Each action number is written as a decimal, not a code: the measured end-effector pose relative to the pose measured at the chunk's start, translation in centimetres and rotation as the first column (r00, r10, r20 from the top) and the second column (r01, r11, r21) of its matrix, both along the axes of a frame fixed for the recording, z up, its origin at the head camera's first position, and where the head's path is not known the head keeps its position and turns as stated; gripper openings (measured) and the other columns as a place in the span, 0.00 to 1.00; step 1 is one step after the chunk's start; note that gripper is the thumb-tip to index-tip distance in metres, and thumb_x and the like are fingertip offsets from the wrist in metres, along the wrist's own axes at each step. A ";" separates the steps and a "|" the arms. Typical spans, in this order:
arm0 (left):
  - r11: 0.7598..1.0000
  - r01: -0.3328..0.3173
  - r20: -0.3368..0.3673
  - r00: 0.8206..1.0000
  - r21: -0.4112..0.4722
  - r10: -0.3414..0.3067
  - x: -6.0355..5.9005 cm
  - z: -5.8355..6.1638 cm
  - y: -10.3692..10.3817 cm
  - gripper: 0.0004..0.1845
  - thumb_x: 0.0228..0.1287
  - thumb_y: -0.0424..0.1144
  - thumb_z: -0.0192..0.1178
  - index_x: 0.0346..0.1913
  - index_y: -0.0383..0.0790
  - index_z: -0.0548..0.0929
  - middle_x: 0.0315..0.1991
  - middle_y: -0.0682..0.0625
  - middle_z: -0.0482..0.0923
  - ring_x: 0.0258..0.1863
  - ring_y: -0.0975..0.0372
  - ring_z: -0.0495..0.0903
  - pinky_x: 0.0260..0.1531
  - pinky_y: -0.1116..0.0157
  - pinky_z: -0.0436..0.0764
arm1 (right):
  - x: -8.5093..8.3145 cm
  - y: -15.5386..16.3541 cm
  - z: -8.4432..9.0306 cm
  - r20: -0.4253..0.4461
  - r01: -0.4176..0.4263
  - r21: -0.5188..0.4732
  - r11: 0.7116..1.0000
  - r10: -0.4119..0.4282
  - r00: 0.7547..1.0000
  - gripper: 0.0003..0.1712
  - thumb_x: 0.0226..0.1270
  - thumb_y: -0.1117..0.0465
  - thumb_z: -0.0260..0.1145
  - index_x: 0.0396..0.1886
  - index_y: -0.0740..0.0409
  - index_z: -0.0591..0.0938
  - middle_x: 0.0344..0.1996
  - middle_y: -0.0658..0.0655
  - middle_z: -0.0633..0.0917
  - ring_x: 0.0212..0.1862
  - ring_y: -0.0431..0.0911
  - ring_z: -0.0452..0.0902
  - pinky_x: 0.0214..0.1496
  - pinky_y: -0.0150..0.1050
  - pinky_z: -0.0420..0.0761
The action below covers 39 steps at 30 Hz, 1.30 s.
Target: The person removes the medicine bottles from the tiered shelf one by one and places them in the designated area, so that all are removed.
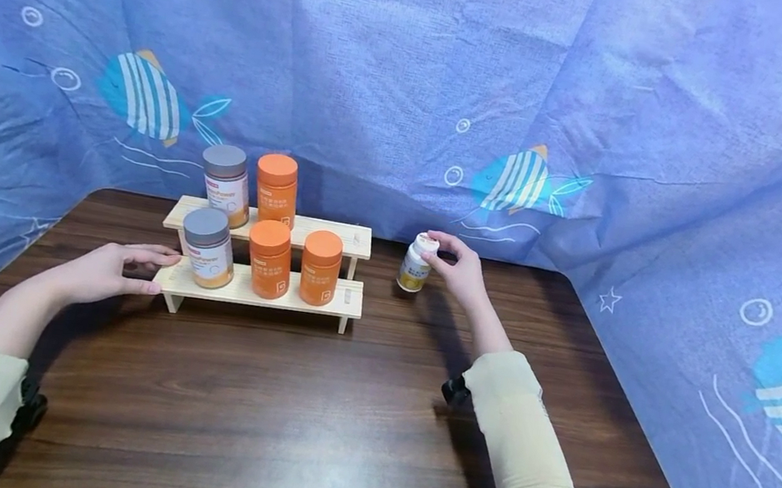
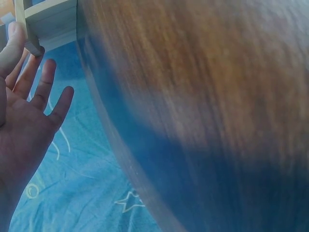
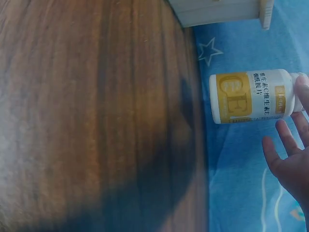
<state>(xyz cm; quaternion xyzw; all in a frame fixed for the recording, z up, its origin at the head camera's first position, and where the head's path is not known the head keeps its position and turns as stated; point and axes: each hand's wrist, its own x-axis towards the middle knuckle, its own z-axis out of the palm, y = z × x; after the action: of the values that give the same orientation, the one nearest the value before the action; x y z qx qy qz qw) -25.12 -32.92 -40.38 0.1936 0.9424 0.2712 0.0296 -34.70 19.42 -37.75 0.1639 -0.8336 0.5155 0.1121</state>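
A two-tier wooden rack (image 1: 333, 299) stands on the dark wooden table (image 1: 306, 408). Its upper shelf carries a grey-lidded jar (image 1: 225, 184) and an orange jar (image 1: 276, 189). The lower shelf carries another grey-lidded jar (image 1: 207, 247) and two orange jars (image 1: 270, 258) (image 1: 320, 267). My left hand (image 1: 155, 269) lies with straight fingers (image 2: 36, 84) against the left end of the lower shelf (image 2: 50, 19). To the right of the rack, my right hand (image 1: 435, 252) pinches the cap of a small white bottle (image 1: 416, 265) with a yellow label (image 3: 251, 96), which stands on the table.
A blue cloth with fish prints (image 1: 532, 113) hangs behind the table and down both sides. The right part of each shelf is bare.
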 end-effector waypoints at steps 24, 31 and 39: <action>1.000 -0.010 0.033 0.999 -0.006 0.010 0.4 0.6 0.2 0.32 0.59 0.48 0.65 0.63 0.36 0.73 0.63 0.34 0.68 0.50 0.45 0.75 0.47 0.45 0.71 | 1.5 -0.2 -0.7 0.082 0.000 -0.101 0.995 0.008 0.997 0.24 0.59 0.69 0.68 0.56 0.69 0.76 0.43 0.72 0.80 0.46 0.53 0.76 0.48 0.33 0.73; 1.000 -0.008 0.033 0.999 -0.001 0.008 0.2 0.5 0.1 0.31 0.60 0.48 0.64 0.63 0.36 0.73 0.63 0.34 0.68 0.50 0.46 0.75 0.47 0.45 0.71 | 1.9 -0.4 -0.1 0.041 -0.047 -0.110 0.993 0.052 0.998 0.27 0.58 0.72 0.67 0.58 0.73 0.73 0.51 0.73 0.78 0.54 0.59 0.73 0.58 0.53 0.70; 1.000 0.010 -0.003 1.000 -0.017 -0.010 0.1 0.2 -0.1 0.30 0.60 0.47 0.64 0.62 0.37 0.74 0.62 0.37 0.71 0.48 0.51 0.75 0.46 0.49 0.72 | 2.8 -0.7 1.6 0.074 -0.052 -0.111 0.992 0.061 0.995 0.29 0.59 0.71 0.66 0.61 0.73 0.71 0.60 0.70 0.73 0.64 0.62 0.64 0.64 0.57 0.63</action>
<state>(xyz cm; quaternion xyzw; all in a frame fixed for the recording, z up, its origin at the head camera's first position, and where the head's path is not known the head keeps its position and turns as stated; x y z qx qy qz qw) -25.06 -32.97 -40.21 0.1983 0.9438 0.2627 0.0312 -31.94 18.71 -36.13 0.1610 -0.8029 0.5692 0.0739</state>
